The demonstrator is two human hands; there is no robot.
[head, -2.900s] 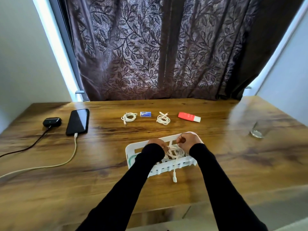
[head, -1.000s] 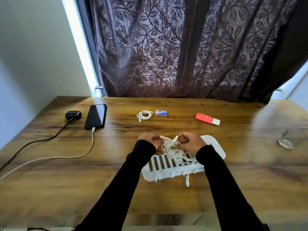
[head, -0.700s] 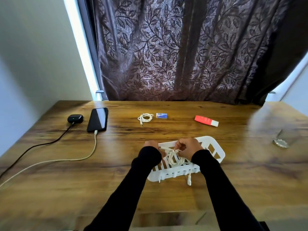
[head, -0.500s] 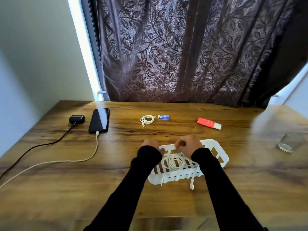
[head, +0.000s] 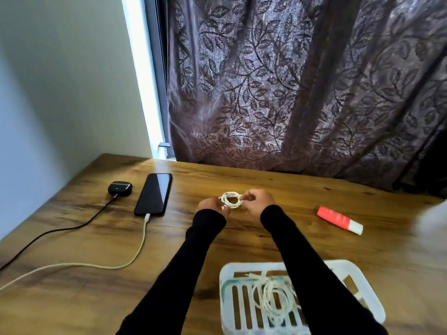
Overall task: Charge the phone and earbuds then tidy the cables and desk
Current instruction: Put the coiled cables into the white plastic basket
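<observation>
Both hands reach to the far middle of the wooden desk. My left hand and my right hand each pinch a side of a small coiled white cable, held just above the desk. A black phone lies at the back left with a beige cable plugged into its near end. Beside it sits a black earbuds case with a green light and a black cable attached. The white slotted basket near me holds coiled white cables.
A red and white tube lies at the right of the desk. A dark leaf-patterned curtain hangs behind the desk, with a wall at the left. A blurred pale shape shows at the right edge.
My hands left the coiled cables in the basket, reached forward across the desk, and took hold of the small coiled white cable at the back. The small blue item is hidden now.
</observation>
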